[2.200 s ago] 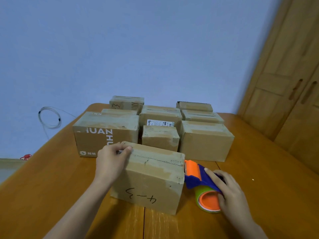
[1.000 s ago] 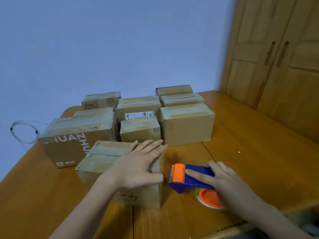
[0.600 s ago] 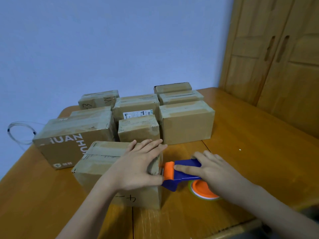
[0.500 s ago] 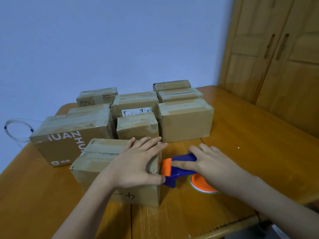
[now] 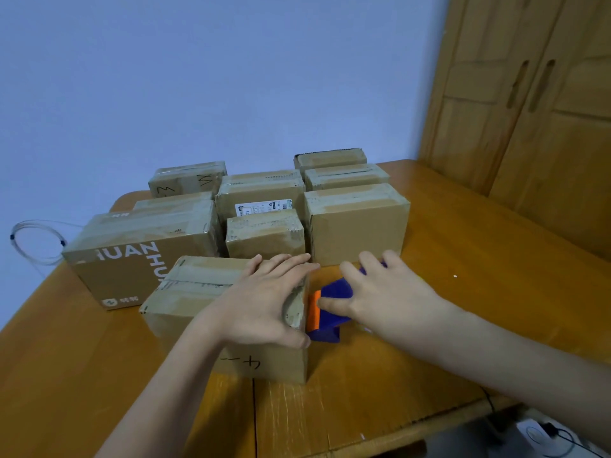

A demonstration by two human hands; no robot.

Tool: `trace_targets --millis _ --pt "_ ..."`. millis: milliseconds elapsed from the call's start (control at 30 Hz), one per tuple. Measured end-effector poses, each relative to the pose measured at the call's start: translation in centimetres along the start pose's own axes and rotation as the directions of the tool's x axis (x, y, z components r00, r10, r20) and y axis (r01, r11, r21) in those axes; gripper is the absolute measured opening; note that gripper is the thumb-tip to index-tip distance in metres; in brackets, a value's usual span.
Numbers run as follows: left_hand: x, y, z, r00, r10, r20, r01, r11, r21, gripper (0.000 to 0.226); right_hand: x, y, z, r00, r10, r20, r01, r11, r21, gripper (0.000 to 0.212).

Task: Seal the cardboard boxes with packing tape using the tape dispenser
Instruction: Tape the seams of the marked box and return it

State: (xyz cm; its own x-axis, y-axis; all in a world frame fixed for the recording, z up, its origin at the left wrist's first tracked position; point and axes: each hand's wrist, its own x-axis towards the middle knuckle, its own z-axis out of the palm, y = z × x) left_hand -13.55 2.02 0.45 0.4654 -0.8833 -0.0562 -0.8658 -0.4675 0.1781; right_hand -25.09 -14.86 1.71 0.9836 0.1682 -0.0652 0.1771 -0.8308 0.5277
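Cardboard box (image 5: 198, 292) nearest me sits at the front of the wooden surface (image 5: 496, 292), with handwriting on its near face and old tape across its top. My left hand (image 5: 264, 309) lies on the box's right end, fingers straight and spread flat over the top while the thumb hooks down the near face. My right hand (image 5: 386, 292) has its fingers and thumb curled around the blue tape dispenser (image 5: 332, 302), gripping it just beside the box; the dispenser's orange front (image 5: 313, 310) is right up against the box's right side, and I cannot tell whether tape has caught there. The tape roll itself is hidden under my hand.

Behind the front box stands a cluster of other taped boxes (image 5: 357, 223), the largest one (image 5: 132, 259) printed with big white letters, another (image 5: 263, 206) carrying a white shipping label. The surface is orange-brown wood with a seam running toward me. A plain pale blue wall (image 5: 231, 77) rises behind, a loop of thin cable (image 5: 36, 239) hangs at left, and wooden cabinet doors (image 5: 529, 110) fill the right.
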Motion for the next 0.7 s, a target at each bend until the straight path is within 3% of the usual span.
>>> trace_targets --millis 133,333,467,567,700 --pt "-0.4 0.1 0.1 1.0 -0.004 -0.023 0.003 1.0 -0.02 0.111 0.2 -1.7 1.1 0.995 -0.035 0.089 0.034 0.999 0.014 0.051" --pt "-0.4 -0.2 -0.1 0.999 0.004 -0.043 -0.005 1.0 -0.022 0.102 -1.3 2.2 1.4 0.961 0.277 -0.002 -0.274 0.952 0.14 0.058" --pt "-0.2 -0.2 0.1 1.0 0.024 -0.008 -0.024 0.999 0.045 0.091 -2.1 3.0 2.2 0.925 0.379 -0.028 -0.348 0.874 0.338 0.067" --pt "-0.2 -0.1 -0.8 0.996 0.055 0.072 -0.056 0.998 0.01 0.103 -2.0 3.7 3.6 0.889 0.452 -0.075 -0.335 0.752 0.568 0.083" --pt "-0.5 -1.7 -4.3 0.978 0.124 0.17 -0.069 0.951 -0.3 0.104 -1.1 3.7 5.1 0.84 0.523 -0.144 -0.188 0.53 0.827 0.095"
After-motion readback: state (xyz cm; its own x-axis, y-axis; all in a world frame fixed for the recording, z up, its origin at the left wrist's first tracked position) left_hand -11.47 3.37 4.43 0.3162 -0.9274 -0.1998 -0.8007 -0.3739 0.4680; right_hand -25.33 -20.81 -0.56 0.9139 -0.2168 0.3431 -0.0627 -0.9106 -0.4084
